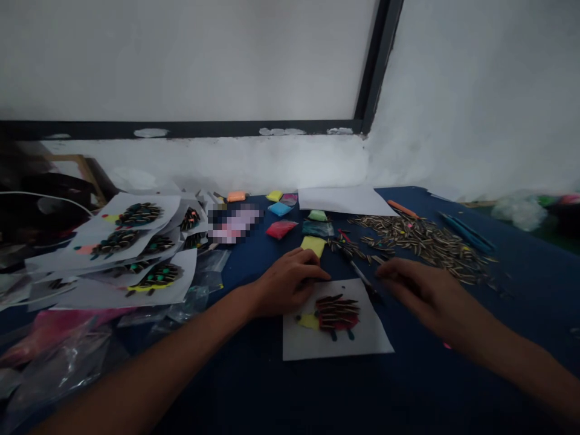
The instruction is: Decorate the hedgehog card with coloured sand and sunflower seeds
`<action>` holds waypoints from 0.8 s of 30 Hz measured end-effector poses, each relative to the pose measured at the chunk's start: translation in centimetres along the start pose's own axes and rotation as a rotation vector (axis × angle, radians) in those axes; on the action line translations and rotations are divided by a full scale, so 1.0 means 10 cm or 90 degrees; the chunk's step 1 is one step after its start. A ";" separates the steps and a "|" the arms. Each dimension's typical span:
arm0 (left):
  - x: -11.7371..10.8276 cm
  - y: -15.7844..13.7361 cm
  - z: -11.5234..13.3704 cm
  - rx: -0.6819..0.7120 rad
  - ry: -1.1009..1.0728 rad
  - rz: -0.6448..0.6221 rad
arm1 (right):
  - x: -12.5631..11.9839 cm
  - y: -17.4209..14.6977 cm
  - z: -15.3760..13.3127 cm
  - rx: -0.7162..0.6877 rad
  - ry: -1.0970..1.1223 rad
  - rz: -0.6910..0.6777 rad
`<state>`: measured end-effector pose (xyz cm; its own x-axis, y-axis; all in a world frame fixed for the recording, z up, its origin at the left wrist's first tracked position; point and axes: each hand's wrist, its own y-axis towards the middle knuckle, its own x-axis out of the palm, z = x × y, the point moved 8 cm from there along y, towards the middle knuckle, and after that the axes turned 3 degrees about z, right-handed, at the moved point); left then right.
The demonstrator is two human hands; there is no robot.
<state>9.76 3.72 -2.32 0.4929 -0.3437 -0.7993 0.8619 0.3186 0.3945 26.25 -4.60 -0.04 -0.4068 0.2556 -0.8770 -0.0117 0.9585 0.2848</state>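
Note:
A white paper sheet [294, 344] lies before me, bearing a hedgehog picture with a yellow clay head [309, 321], a red clay body and striped seeds [338, 311] stuck in as spines. Two dark feet show below the body. My left hand [290, 281] rests on the sheet's upper left corner, index finger stretched along its top edge and thumb apart. To the right of the sheet, my right hand [421, 293] hovers near the seed pile [421, 244], thumb and fingertips brought together. Whatever they may pinch is too small and blurred to name.
Finished-looking hedgehog sheets [176, 287] are stacked at left, with clear plastic bags [67, 362] below. Coloured clay packets [281, 228] lie at the back beside blank white paper [344, 200]. A brush-like tool [360, 273], an orange pen-like stick [402, 209] and blue tweezers-like tool [469, 232] lie right.

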 end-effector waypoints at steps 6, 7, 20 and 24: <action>0.01 0.01 -0.01 -0.001 -0.005 0.004 | 0.15 -0.11 -0.25 -0.003 0.205 -0.155; 0.01 0.01 -0.01 0.001 -0.005 0.005 | 0.16 -0.12 -0.28 -0.023 0.195 -0.157; 0.00 0.00 -0.01 -0.003 0.007 0.001 | 0.23 -0.19 -0.45 -0.127 0.108 -0.106; 0.00 0.00 0.00 -0.002 0.005 0.000 | 0.24 -0.19 -0.46 -0.151 0.108 -0.089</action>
<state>9.81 3.70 -2.32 0.4919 -0.3366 -0.8030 0.8615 0.3212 0.3931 21.10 -6.39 -0.88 -0.5324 0.0791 -0.8428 -0.2836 0.9214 0.2656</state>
